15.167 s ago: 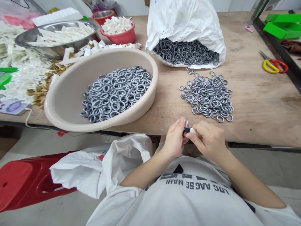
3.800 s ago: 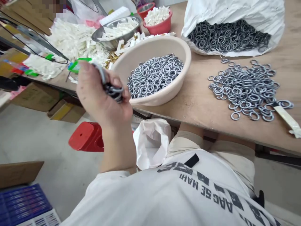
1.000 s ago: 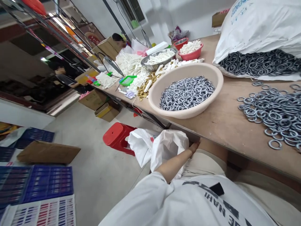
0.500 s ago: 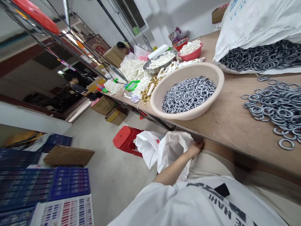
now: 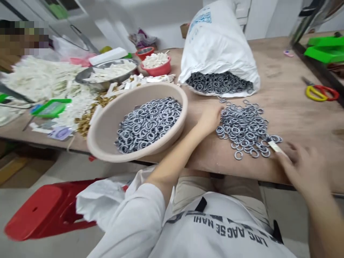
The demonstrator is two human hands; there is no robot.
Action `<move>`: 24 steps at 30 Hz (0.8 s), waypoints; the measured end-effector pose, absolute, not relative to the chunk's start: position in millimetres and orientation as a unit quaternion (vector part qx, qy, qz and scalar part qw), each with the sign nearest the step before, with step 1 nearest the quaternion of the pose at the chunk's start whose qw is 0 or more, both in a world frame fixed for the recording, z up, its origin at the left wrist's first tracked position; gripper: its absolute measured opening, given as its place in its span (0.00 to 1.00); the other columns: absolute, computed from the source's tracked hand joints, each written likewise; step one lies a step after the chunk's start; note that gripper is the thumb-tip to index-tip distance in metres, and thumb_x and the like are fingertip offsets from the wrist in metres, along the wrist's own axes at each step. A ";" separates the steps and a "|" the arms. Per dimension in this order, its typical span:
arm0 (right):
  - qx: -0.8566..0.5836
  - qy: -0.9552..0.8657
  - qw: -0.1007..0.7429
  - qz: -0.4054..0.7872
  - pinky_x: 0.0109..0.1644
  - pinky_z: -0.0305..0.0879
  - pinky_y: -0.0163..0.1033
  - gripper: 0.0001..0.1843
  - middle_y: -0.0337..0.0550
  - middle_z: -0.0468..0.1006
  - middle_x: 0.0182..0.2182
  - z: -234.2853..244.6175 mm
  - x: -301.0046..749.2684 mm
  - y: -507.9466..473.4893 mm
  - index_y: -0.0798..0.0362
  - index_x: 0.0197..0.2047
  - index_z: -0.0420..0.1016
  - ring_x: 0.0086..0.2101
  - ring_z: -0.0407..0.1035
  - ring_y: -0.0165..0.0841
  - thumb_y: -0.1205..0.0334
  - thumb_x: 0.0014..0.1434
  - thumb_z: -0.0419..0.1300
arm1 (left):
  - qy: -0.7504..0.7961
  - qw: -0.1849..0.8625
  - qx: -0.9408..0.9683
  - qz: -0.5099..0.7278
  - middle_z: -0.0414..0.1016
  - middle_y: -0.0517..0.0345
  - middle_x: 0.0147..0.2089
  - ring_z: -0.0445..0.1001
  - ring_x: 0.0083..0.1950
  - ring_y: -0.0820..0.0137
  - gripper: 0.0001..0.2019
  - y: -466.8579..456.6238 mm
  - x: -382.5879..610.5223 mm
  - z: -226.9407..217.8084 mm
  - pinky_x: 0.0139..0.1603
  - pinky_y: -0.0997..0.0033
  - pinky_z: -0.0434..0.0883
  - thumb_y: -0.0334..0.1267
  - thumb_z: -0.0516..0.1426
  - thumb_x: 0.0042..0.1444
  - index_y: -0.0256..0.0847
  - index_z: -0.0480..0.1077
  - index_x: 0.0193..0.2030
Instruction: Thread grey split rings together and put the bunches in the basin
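A loose pile of grey metal rings (image 5: 243, 130) lies on the wooden table (image 5: 292, 71). My left hand (image 5: 211, 120) rests at the pile's left edge, palm down, with nothing visible in it. My right hand (image 5: 302, 168) is blurred and spread, near the table's front edge to the right of the pile. A cream strip (image 5: 275, 147) lies by its fingertips, on the pile's right edge. Left of my arm, a beige plastic basin (image 5: 185, 111) holds many more rings. A white sack (image 5: 217, 39) spills rings (image 5: 219, 83) behind the pile.
Red-handled scissors (image 5: 319, 93) lie at the right. A steel bowl (image 5: 106, 75), a red bowl (image 5: 156, 68) and heaps of white pieces stand at the far left. A red stool (image 5: 40, 211) and a white bag (image 5: 102, 204) sit below the table edge.
The view has swung back to face the table. My left hand has moved from the table's front edge up to the pile. My right hand has come into view at the right.
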State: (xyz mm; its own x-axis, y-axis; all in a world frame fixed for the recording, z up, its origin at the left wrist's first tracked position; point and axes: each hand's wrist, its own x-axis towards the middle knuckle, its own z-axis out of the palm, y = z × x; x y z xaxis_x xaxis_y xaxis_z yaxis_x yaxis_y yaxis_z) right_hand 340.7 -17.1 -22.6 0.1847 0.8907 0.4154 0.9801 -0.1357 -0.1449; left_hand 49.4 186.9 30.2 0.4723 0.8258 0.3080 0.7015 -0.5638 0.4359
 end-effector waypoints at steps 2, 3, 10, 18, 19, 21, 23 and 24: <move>-0.733 -0.650 0.170 -0.108 0.50 0.68 0.51 0.25 0.57 0.76 0.44 -29.9 334.2 -19.6 0.57 0.57 0.74 0.46 0.70 0.48 0.47 0.65 0.58 | 0.483 0.056 0.856 0.178 0.75 0.41 0.59 0.70 0.61 0.59 0.19 235.6 83.4 24.8 0.63 0.61 0.64 0.30 0.46 0.66 0.35 0.72 0.57; -0.729 -0.656 0.166 -0.102 0.50 0.67 0.50 0.23 0.56 0.76 0.45 -33.3 330.6 -20.0 0.56 0.58 0.73 0.46 0.69 0.47 0.50 0.67 0.55 | 0.502 0.029 0.854 0.136 0.74 0.41 0.60 0.69 0.62 0.58 0.19 253.5 94.3 21.5 0.63 0.61 0.65 0.30 0.46 0.66 0.35 0.72 0.57; -0.753 -0.637 0.158 -0.034 0.45 0.64 0.46 0.21 0.55 0.77 0.45 -30.7 337.1 -19.9 0.57 0.59 0.70 0.43 0.70 0.45 0.59 0.70 0.46 | 0.531 0.010 0.842 0.093 0.73 0.35 0.56 0.70 0.58 0.53 0.16 282.3 96.4 0.2 0.59 0.59 0.66 0.37 0.53 0.65 0.30 0.70 0.55; -0.784 -0.532 0.315 0.049 0.34 0.59 0.42 0.25 0.48 0.78 0.32 -15.0 331.9 -15.8 0.51 0.48 0.75 0.33 0.71 0.43 0.39 0.67 0.50 | 0.529 0.056 0.838 0.122 0.71 0.36 0.55 0.70 0.56 0.54 0.11 285.7 99.6 6.9 0.57 0.57 0.66 0.38 0.56 0.63 0.35 0.73 0.48; -0.773 -0.533 0.339 0.058 0.35 0.60 0.43 0.25 0.48 0.79 0.33 -14.7 331.1 -18.2 0.51 0.48 0.75 0.33 0.72 0.42 0.41 0.68 0.48 | 0.530 0.063 0.835 0.132 0.72 0.37 0.53 0.71 0.54 0.55 0.10 281.6 100.1 10.7 0.56 0.57 0.67 0.37 0.57 0.63 0.34 0.73 0.46; -0.749 -0.527 0.394 0.081 0.37 0.64 0.44 0.25 0.47 0.79 0.34 -14.4 328.4 -22.6 0.50 0.51 0.76 0.33 0.72 0.40 0.44 0.70 0.46 | 0.521 0.106 0.826 0.187 0.74 0.41 0.47 0.72 0.49 0.59 0.08 262.1 98.5 19.3 0.54 0.59 0.67 0.37 0.56 0.63 0.34 0.72 0.43; -0.724 -0.517 0.442 0.116 0.37 0.66 0.43 0.25 0.45 0.78 0.34 -12.5 320.5 -24.0 0.49 0.60 0.72 0.31 0.71 0.37 0.46 0.71 0.46 | 0.475 0.206 0.809 0.278 0.75 0.48 0.39 0.72 0.43 0.64 0.07 225.1 92.7 27.5 0.50 0.63 0.69 0.38 0.55 0.64 0.36 0.69 0.40; -0.707 -0.519 0.463 0.133 0.38 0.67 0.43 0.25 0.45 0.78 0.37 -10.3 313.5 -23.0 0.48 0.63 0.69 0.31 0.71 0.36 0.47 0.71 0.46 | 0.444 0.273 0.793 0.316 0.74 0.52 0.36 0.71 0.39 0.67 0.08 200.6 88.2 30.6 0.47 0.65 0.69 0.40 0.55 0.65 0.37 0.68 0.38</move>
